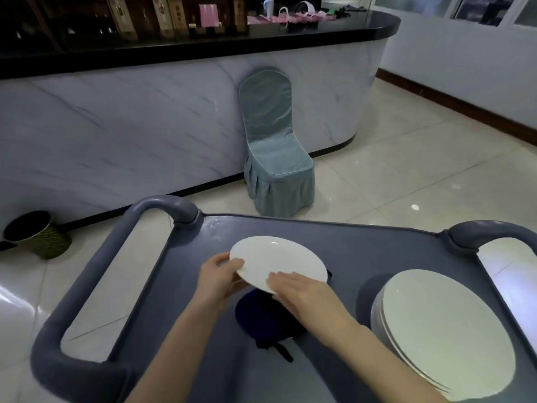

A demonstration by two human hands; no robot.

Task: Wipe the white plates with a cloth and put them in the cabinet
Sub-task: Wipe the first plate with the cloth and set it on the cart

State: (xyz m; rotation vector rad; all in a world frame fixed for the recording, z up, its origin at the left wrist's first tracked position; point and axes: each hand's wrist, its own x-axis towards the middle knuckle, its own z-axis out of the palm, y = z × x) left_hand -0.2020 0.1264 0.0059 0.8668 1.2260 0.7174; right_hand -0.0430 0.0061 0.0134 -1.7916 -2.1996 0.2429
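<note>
The grey cart [363, 248] carried a stack of white plates [444, 330] at 4 o'clock. A single white plate [279, 257] was at centre, over a dark blue cloth [261, 318]. The left hand [216, 279] gripped the plate's 9 o'clock rim with curled fingers. The right hand [302, 292] laid straight fingers on its 5 o'clock edge.

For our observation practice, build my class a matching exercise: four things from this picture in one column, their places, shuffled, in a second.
Things
1. single plate
2. stack of plates
3. dark cloth
4. covered chair

Places
A. against the marble counter
B. on the right side of the cart
C. gripped by the left hand
D. on the cart, under the single plate

Pairs: 1-C, 2-B, 3-D, 4-A
</note>
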